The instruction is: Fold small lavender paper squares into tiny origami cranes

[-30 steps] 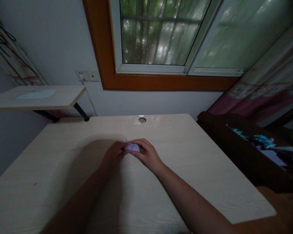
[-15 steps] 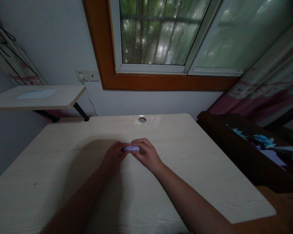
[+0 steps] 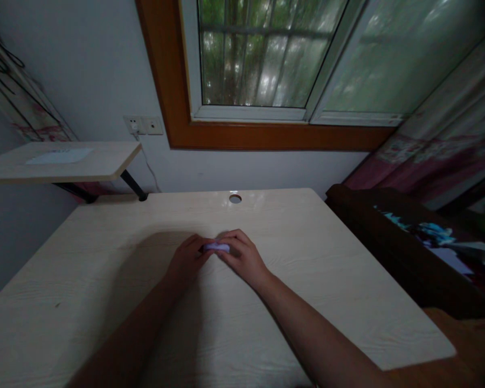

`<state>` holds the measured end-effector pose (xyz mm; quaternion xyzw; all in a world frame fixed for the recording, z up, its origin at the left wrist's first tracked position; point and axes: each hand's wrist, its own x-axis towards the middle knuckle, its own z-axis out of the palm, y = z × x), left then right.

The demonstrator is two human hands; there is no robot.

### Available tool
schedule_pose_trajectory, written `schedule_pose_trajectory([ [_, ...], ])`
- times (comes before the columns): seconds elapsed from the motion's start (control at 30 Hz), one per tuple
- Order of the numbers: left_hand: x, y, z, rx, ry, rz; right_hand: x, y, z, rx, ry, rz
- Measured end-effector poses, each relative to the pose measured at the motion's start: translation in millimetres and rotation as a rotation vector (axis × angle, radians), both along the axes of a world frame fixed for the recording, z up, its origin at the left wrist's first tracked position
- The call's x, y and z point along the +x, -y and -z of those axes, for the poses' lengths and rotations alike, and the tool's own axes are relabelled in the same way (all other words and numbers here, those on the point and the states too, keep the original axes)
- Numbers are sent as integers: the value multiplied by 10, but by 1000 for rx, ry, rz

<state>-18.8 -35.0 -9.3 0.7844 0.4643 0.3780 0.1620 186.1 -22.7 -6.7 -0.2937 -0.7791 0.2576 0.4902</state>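
A small, flat lilac piece (image 3: 221, 247) lies between my hands near the middle of the table (image 3: 307, 258). It looks like a folded strip, but whether it is paper or cloth I cannot tell. The fingertips and thumb of my left hand (image 3: 188, 255) pinch its left end. From the other side my right hand (image 3: 243, 255) grips it, thumb in front and fingers behind. Both sets of fingertips nearly meet over it and cover parts of it.
At the back left a raised shelf (image 3: 117, 164) stands on black legs with a paper sheet (image 3: 60, 156) on it. A round cable hole (image 3: 235, 199) sits near the table's back edge. To the right is a dark cabinet (image 3: 372, 242) carrying blue items (image 3: 434, 233) and papers.
The lilac piece looks thinner and flatter between my fingers, and its raised top edge no longer shows. Both hands have stayed almost where they were.
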Motion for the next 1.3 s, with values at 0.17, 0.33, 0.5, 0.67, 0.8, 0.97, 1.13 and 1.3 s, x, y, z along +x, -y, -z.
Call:
schedule_pose_trajectory([
  [0.17, -4, 16, -9, -42, 75, -9, -4, 1, -15, -16, -46, -15],
  [0.33, -11, 33, -32, -127, 165, -50, -2, -10, -28, -41, -112, -14],
  [0.5, -8, 28, -31, -185, 254, -96, -3, -13, -23, -122, -165, -12],
  [0.67, -2, 16, -18, -207, 272, -125, 3, -16, -21, -161, -195, 23],
  [0.8, 4, 19, -30, -171, 186, -101, 21, -22, -16, -152, -194, 7],
  [0.97, 3, 23, -32, -84, 92, -91, 11, -11, -5, -141, -160, 6],
  [1.13, 3, 26, -44, -54, 82, -108, -29, 2, 13, -60, -86, 29],
  [1.3, 18, 36, -56, -69, 90, -79, -19, -2, 52, -42, -38, 24],
])
